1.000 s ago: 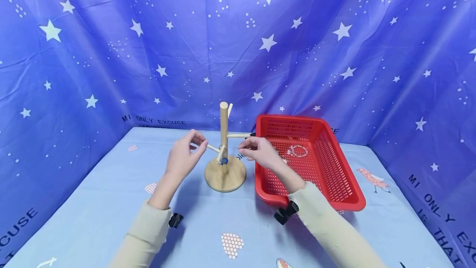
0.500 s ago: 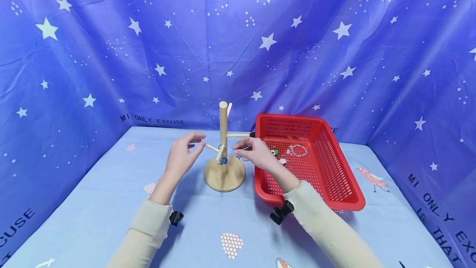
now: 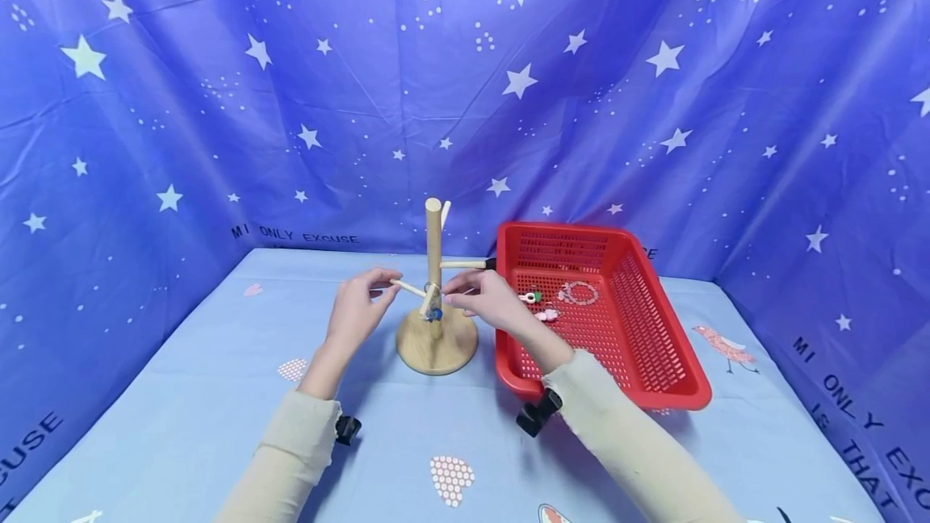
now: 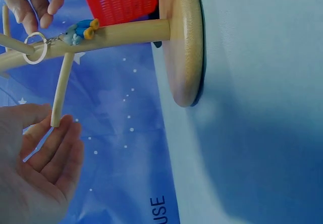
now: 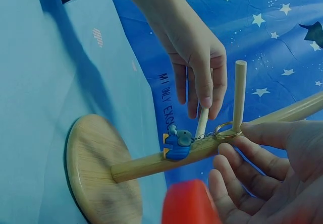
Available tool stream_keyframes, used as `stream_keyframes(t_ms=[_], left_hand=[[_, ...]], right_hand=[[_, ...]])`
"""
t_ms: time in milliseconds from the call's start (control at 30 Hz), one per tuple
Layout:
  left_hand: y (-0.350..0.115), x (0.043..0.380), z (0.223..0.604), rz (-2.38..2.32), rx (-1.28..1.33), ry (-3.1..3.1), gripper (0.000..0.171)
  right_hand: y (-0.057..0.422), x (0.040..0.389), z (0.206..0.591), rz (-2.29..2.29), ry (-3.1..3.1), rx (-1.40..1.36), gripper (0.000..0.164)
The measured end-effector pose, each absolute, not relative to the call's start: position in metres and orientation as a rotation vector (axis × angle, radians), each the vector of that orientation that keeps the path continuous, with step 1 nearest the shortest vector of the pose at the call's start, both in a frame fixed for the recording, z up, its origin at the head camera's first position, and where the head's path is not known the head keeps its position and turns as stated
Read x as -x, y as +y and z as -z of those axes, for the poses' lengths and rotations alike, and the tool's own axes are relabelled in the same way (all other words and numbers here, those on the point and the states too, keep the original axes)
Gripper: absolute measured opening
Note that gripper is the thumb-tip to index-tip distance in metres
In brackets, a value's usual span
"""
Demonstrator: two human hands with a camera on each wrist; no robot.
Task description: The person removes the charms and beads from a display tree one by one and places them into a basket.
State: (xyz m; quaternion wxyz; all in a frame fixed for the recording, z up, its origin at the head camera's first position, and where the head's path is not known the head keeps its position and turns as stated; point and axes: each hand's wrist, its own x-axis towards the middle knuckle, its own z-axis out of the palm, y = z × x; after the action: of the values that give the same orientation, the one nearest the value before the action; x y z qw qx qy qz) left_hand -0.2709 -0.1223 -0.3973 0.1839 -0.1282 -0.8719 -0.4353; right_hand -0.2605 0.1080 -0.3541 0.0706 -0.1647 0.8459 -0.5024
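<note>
A wooden peg stand (image 3: 434, 242) rises from a round base. From its front peg (image 5: 240, 93) hangs a keychain with a metal ring (image 4: 35, 48) and a small blue elephant-like figure (image 4: 81, 31) with yellow feet. My left hand (image 3: 353, 307) pinches the tip of the left-hand peg (image 4: 61, 90) between thumb and fingers. On the other side, my right hand (image 3: 494, 297) has its thumb and index fingertips right at the ring's edge, the other fingers loosely bent. The figure dangles beside the post (image 5: 146, 167).
Right of the stand sits a red perforated basket (image 3: 672, 337). Inside it lie a beaded bracelet (image 3: 581, 293), a green-and-white charm (image 3: 532, 297) and a pink charm (image 3: 547, 315). A starry blue curtain (image 3: 349, 103) hangs behind the table.
My right hand has moved left from near the basket's edge to the keychain ring. My left fingers have closed on the peg's tip. The keychain stays on its peg.
</note>
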Motion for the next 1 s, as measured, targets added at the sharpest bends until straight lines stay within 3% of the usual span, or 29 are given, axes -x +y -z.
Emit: stream_keyframes(t_ms=[1000], left_hand=[[-0.122,0.274,0.397,1.227,0.257,-2.476,0.015]], right_hand=[[0.093,0.264,0.357,1.556,2.460,0.347,0.016]])
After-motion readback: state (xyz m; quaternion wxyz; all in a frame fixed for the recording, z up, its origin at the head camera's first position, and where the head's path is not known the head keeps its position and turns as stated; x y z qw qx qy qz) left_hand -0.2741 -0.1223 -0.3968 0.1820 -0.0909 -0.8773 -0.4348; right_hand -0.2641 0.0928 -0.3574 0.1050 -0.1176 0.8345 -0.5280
